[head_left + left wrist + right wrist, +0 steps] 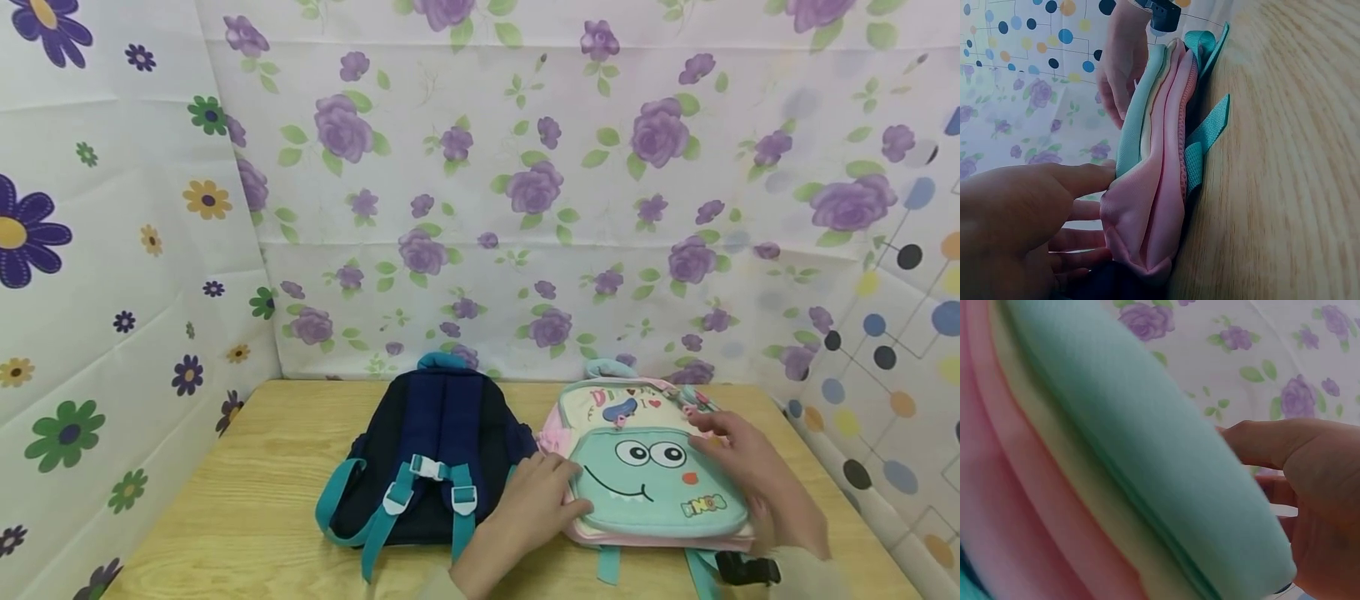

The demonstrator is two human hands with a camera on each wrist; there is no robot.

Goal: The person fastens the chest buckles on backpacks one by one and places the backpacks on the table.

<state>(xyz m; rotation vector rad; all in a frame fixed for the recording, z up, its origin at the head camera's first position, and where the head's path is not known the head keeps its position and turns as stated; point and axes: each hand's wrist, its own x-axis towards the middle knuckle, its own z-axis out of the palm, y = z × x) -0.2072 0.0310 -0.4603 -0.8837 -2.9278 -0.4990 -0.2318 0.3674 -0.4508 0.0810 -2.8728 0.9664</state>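
A small child's backpack (637, 487) lies front up on the table, with a mint pocket bearing a cartoon face, a cream upper panel and pink sides. My left hand (536, 500) rests against its left side. In the left wrist view, the thumb of my left hand (1022, 212) touches the mint edge, and the other fingers lie along the pink side (1141, 212). Over the upper right part of the bag is my right hand (750, 467), fingers loosely bent near a pink zipper pull (688, 410). The right wrist view hides its fingertips behind the mint pocket (1147, 437).
A navy backpack (442, 417) lies straps up to the left, close beside the mint one, its teal straps (382, 533) trailing on the wooden table (247, 483). Patterned cloth sheets (480, 208) hang behind and on both sides.
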